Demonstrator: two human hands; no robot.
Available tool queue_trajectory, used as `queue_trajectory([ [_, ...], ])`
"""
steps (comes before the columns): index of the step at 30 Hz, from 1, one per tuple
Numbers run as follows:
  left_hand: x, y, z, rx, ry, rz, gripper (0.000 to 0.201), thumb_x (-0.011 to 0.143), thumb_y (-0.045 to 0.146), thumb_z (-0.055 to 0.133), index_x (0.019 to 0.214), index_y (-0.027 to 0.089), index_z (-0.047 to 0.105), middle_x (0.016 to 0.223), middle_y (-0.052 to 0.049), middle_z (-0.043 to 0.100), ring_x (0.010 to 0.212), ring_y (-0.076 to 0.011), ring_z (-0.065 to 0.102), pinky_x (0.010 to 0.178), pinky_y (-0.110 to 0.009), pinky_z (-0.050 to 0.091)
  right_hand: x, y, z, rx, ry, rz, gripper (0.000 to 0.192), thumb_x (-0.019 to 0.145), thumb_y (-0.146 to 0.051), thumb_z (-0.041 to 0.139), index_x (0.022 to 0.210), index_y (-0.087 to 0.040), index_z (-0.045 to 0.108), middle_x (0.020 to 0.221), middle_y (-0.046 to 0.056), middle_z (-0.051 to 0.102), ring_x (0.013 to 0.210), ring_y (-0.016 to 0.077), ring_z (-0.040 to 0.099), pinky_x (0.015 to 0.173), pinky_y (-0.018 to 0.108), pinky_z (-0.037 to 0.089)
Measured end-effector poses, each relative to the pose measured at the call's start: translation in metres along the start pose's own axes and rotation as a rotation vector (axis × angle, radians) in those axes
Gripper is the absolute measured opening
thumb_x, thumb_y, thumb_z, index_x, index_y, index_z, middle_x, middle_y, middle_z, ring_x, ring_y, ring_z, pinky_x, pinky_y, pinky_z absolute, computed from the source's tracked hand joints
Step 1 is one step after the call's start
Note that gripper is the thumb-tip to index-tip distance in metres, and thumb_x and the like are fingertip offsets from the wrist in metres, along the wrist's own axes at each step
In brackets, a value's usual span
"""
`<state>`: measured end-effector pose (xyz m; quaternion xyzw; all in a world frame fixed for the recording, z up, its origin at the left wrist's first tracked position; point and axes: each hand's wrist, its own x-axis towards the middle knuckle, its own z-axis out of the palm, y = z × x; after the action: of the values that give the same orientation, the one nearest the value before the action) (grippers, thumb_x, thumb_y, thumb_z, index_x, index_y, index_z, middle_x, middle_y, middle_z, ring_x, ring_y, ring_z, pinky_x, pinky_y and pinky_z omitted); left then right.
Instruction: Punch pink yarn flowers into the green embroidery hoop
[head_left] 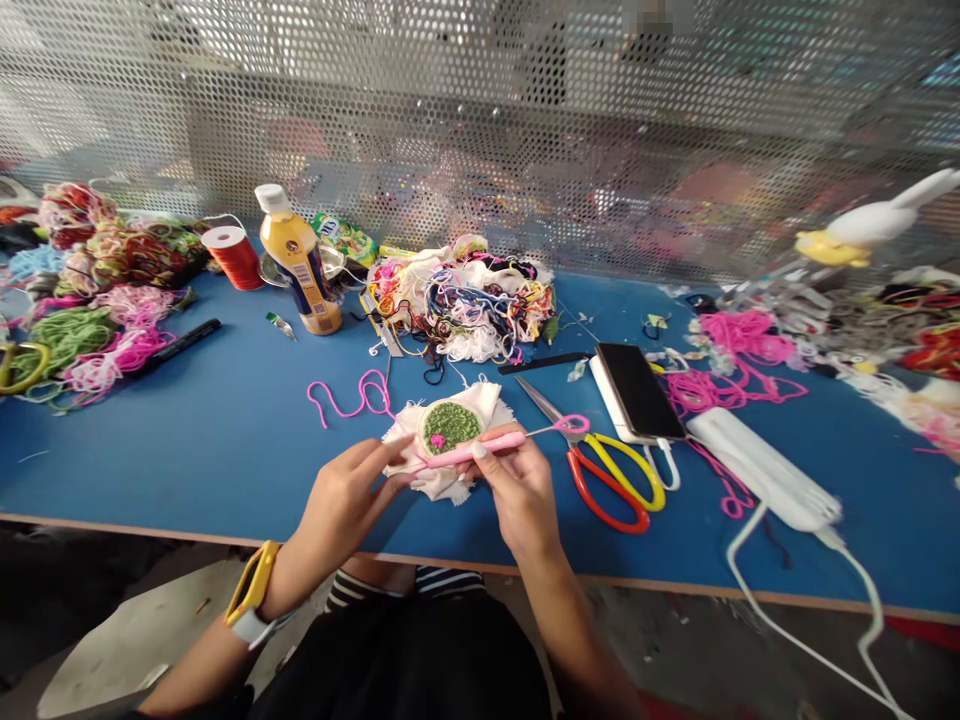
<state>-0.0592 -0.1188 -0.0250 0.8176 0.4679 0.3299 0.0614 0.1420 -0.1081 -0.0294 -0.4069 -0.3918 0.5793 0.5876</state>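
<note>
My right hand (521,485) grips a pink-handled punch needle (469,452) between thumb and fingers, lying slantwise over the cloth's front part. From its right end a thin wire with a pink loop (571,424) sticks out. My left hand (352,490) is at the needle's left end, its index finger and thumb stretched out and apart by the cloth's left edge. Beneath lies a frayed white cloth (442,487) around a hoop with green looped pile (454,422) and a small pink patch (438,441). Pink yarn (349,405) trails on the table to the left.
Right of the cloth are scissors (611,490) with red and yellow handles, a phone (639,390) and a white power bank (765,470) with a cable. Behind stand yarn scraps (480,305), a bottle (301,265) and a red spool (234,258), before a perforated metal panel (420,130).
</note>
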Motion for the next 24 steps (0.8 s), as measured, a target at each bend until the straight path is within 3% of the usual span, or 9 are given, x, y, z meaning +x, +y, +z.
queue_trajectory([
  [3, 0.006, 0.005, -0.002, 0.079, -0.042, 0.046, 0.057, 0.093, 0.046, 0.055, 0.14, 0.015, 0.047, 0.115, -0.017, 0.066, 0.101, -0.0247, 0.066, 0.083, -0.037, 0.056, -0.003, 0.0, 0.006, -0.013, -0.009, 0.023, 0.022, 0.075, -0.034, 0.079, 0.081, -0.019, 0.063, 0.074, 0.001, 0.07, 0.063, 0.014, 0.066, 0.06, 0.027, 0.056],
  [6, 0.01, 0.01, 0.001, 0.045, -0.127, 0.139, 0.04, 0.1, 0.033, 0.043, 0.134, 0.015, 0.051, 0.088, -0.008, 0.071, 0.074, -0.0179, 0.067, 0.067, -0.029, 0.054, -0.007, 0.001, 0.014, -0.018, -0.052, 0.073, 0.025, 0.07, -0.035, 0.083, 0.08, -0.019, 0.067, 0.076, 0.0, 0.069, 0.07, 0.0137, 0.067, 0.064, 0.025, 0.056],
  [8, 0.01, 0.011, 0.004, 0.017, -0.14, 0.117, 0.032, 0.101, 0.025, 0.039, 0.124, 0.014, 0.057, 0.081, -0.006, 0.071, 0.065, -0.0153, 0.066, 0.061, -0.025, 0.052, -0.006, 0.002, 0.013, -0.005, -0.036, 0.076, 0.031, 0.071, -0.04, 0.081, 0.089, -0.018, 0.07, 0.085, 0.003, 0.071, 0.076, 0.0155, 0.067, 0.065, 0.025, 0.055],
  [12, 0.007, 0.006, 0.005, 0.0, -0.053, 0.04, 0.024, 0.099, 0.023, 0.042, 0.109, 0.015, 0.063, 0.086, -0.007, 0.072, 0.069, -0.0147, 0.067, 0.062, -0.023, 0.052, 0.003, -0.002, -0.005, 0.044, 0.158, -0.015, 0.042, 0.074, -0.05, 0.076, 0.099, -0.017, 0.07, 0.094, 0.007, 0.072, 0.083, 0.0166, 0.066, 0.068, 0.027, 0.054],
  [16, 0.007, 0.002, 0.002, 0.057, -0.022, 0.069, 0.022, 0.098, 0.022, 0.044, 0.107, 0.014, 0.063, 0.077, -0.004, 0.068, 0.06, -0.0137, 0.062, 0.055, -0.023, 0.048, 0.012, -0.009, -0.023, -0.007, 0.297, -0.125, 0.04, 0.067, -0.042, 0.084, 0.097, -0.019, 0.072, 0.096, 0.006, 0.072, 0.088, 0.0163, 0.065, 0.076, 0.029, 0.052],
  [21, 0.008, -0.001, -0.004, 0.124, -0.065, 0.06, 0.024, 0.098, 0.021, 0.042, 0.106, 0.014, 0.064, 0.074, -0.003, 0.066, 0.057, -0.0143, 0.06, 0.053, -0.023, 0.047, 0.017, -0.012, -0.034, -0.122, 0.304, -0.103, 0.028, 0.069, -0.041, 0.081, 0.073, -0.016, 0.071, 0.063, 0.001, 0.066, 0.055, 0.0102, 0.054, 0.057, 0.026, 0.045],
  [24, 0.006, -0.008, -0.01, 0.114, -0.111, 0.042, 0.024, 0.098, 0.022, 0.043, 0.107, 0.015, 0.064, 0.076, -0.003, 0.067, 0.06, -0.0143, 0.063, 0.055, -0.023, 0.048, 0.021, -0.021, -0.05, -0.143, 0.337, -0.121, 0.032, 0.065, -0.044, 0.083, 0.068, -0.016, 0.068, 0.061, 0.001, 0.067, 0.05, 0.0089, 0.052, 0.051, 0.025, 0.041],
])
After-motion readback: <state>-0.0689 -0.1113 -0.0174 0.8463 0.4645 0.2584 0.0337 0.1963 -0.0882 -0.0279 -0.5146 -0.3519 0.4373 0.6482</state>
